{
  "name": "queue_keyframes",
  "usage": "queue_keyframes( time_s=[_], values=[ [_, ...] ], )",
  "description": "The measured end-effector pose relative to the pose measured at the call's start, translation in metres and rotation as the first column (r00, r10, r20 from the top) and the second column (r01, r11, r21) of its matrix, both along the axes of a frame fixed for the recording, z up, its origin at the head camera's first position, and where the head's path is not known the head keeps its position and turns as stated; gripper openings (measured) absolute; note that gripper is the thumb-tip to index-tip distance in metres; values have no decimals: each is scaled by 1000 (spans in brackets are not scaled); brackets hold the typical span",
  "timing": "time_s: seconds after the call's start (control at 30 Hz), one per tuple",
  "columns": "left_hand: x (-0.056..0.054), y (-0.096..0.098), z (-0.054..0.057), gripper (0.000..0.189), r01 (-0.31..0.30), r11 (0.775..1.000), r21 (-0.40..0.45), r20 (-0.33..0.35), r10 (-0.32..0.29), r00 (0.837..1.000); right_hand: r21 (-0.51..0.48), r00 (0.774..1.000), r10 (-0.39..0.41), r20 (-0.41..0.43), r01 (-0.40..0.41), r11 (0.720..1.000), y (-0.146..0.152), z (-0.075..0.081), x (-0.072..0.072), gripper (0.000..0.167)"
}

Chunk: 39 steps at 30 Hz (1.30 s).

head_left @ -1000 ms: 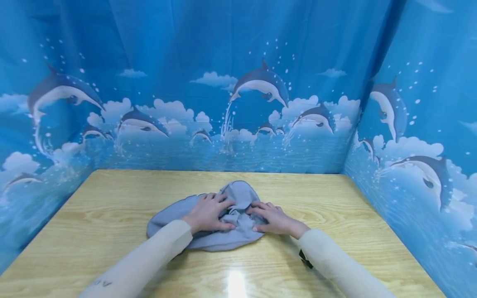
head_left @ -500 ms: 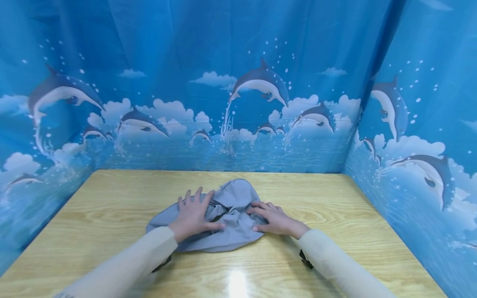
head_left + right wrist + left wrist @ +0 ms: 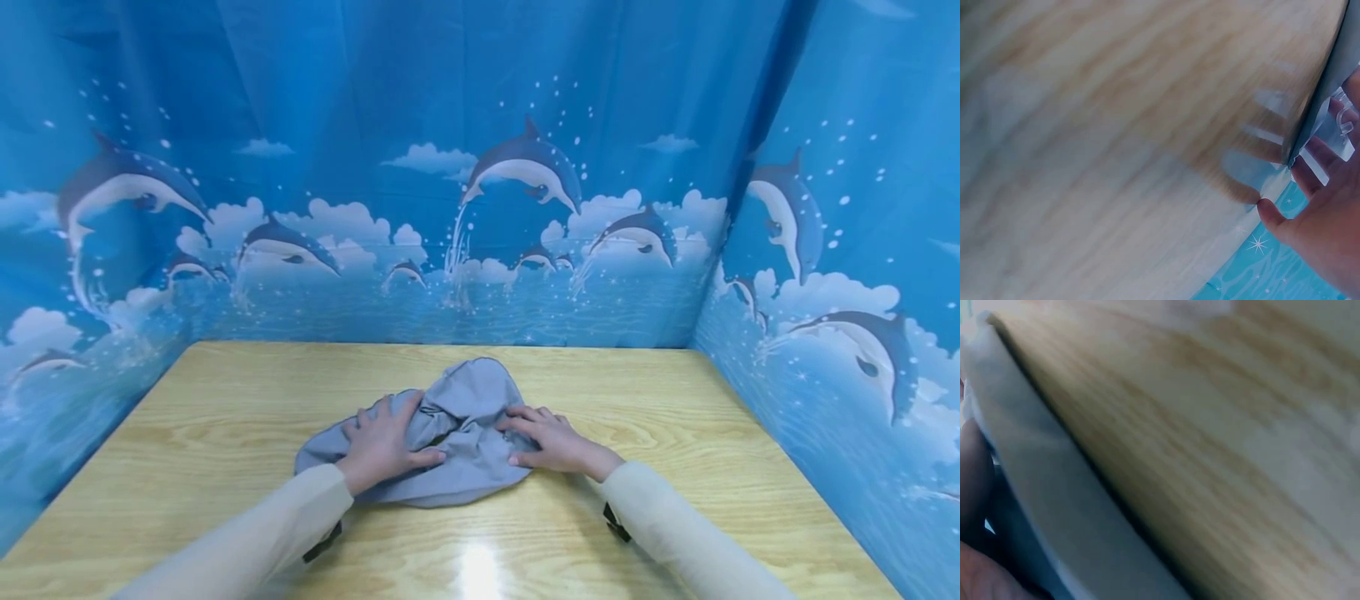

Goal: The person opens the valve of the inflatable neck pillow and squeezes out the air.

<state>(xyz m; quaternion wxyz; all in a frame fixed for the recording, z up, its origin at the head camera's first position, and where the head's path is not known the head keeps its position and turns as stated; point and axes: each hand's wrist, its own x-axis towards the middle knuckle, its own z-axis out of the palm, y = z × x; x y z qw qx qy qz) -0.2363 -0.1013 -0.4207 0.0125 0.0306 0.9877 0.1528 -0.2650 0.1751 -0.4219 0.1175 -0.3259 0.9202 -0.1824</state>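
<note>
A crumpled grey cloth hat (image 3: 472, 400) with a wide, floppy edge lies on the wooden table in the head view. My left hand (image 3: 378, 446) rests on its left part with fingers spread and thumb pointing right. On the right side my right hand (image 3: 558, 442) touches the cloth, fingers slightly bent and thumb apart at the edge. The left wrist view catches the edge of the cloth (image 3: 1066, 475) and part of the left hand (image 3: 985, 575). In the right wrist view, the right hand (image 3: 1310, 225) meets the table beside the cloth edge (image 3: 1322, 94).
The wooden table (image 3: 675, 433) has a glossy top with a bright reflection near its front. Blue curtains (image 3: 360, 125) printed with dolphins hang behind it and along both sides.
My left hand has lifted off the middle folds, shifted left and settled on the left part of the cloth, uncovering the centre. The right hand has stayed in place.
</note>
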Motion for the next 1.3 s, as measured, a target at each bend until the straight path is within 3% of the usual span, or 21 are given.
queue_keyframes(
  time_s=[0.47, 1.07, 1.3],
  values=[
    [3, 10, -4, 88, 8, 998, -70, -97, -15, 995, -9, 1000, 5, -2, -6, 1000, 1, 1, 2, 49],
    [10, 20, -7, 89, -3, 1000, -13, -118, 2, 993, -3, 1000, 6, -13, -6, 1000, 1, 2, 4, 49],
    [10, 9, -6, 91, 76, 997, 32, -101, -72, 992, 2, 1000, 6, -5, -6, 1000, 1, 2, 2, 50]
  ],
)
